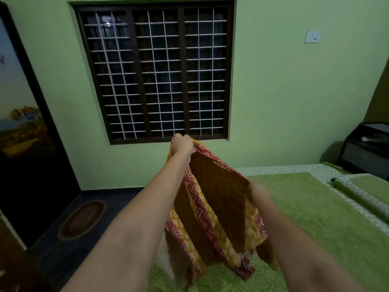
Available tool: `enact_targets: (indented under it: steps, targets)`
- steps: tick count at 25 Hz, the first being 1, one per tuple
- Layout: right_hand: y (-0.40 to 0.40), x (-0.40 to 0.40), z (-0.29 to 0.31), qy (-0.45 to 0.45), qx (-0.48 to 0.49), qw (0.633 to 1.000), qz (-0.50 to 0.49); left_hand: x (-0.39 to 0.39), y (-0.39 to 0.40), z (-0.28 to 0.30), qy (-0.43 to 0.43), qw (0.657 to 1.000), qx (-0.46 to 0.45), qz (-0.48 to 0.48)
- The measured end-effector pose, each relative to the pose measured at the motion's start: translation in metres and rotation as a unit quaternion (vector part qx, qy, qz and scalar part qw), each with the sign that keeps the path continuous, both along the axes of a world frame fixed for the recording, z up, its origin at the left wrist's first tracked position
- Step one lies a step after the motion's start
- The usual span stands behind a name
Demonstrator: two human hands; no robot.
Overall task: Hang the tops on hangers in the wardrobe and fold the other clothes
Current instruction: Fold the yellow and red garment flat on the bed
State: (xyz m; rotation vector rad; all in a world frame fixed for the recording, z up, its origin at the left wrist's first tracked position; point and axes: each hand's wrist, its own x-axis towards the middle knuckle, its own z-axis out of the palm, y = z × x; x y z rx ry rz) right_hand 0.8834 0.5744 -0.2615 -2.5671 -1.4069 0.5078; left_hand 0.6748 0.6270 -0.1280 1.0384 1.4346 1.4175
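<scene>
Over green bed (315, 218): garment (219, 207) hangs lengthwise from left hand (182, 144); right hand (260, 191) blurred.

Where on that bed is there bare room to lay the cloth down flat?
The green bedspread lies bare between the hanging orange and red garment and the rolled bolster at the right edge. Nearer the bed's left edge it is crowded: the left hand and blurred right hand hold the garment there.
</scene>
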Motion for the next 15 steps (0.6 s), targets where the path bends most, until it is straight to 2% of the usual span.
enact_targets:
  steps: [1, 2, 3, 4, 5, 6, 8, 12, 13, 15]
  targets:
    - [-0.002, -0.004, 0.014, 0.072, 0.023, 0.997, -0.023, -0.016, 0.002, -0.005, 0.033, 0.999, -0.028, -0.016]
    - [0.001, -0.009, 0.028, 0.149, 0.064, 0.986, -0.040, -0.030, 0.003, -0.013, 0.128, 0.989, -0.064, -0.038]
    - [0.002, -0.017, 0.044, 0.239, 0.087, 0.965, -0.067, -0.040, 0.002, -0.024, 0.271, 0.956, -0.093, -0.056]
    - [0.003, -0.025, 0.060, 0.313, 0.098, 0.941, -0.083, -0.043, 0.000, -0.039, 0.402, 0.908, -0.099, -0.066]
    - [0.003, -0.032, 0.074, 0.362, 0.110, 0.922, -0.083, -0.041, -0.005, -0.055, 0.480, 0.872, -0.075, -0.060]
    - [0.004, -0.040, 0.087, 0.375, 0.112, 0.918, -0.068, -0.032, -0.009, -0.071, 0.505, 0.860, -0.033, -0.065]
    - [0.004, -0.058, 0.106, 0.355, 0.114, 0.927, -0.033, -0.006, -0.019, -0.095, 0.462, 0.875, 0.030, -0.138]
    - [0.007, -0.077, 0.107, 0.330, 0.049, 0.943, -0.021, 0.033, -0.012, -0.119, 0.244, 0.906, -0.059, -0.342]
    - [0.010, -0.074, 0.104, 0.332, 0.041, 0.942, -0.028, 0.033, -0.012, -0.117, 0.216, 0.905, -0.087, -0.356]
    - [0.021, -0.067, 0.099, 0.333, 0.059, 0.940, -0.049, 0.029, -0.005, -0.116, 0.246, 0.897, -0.099, -0.352]
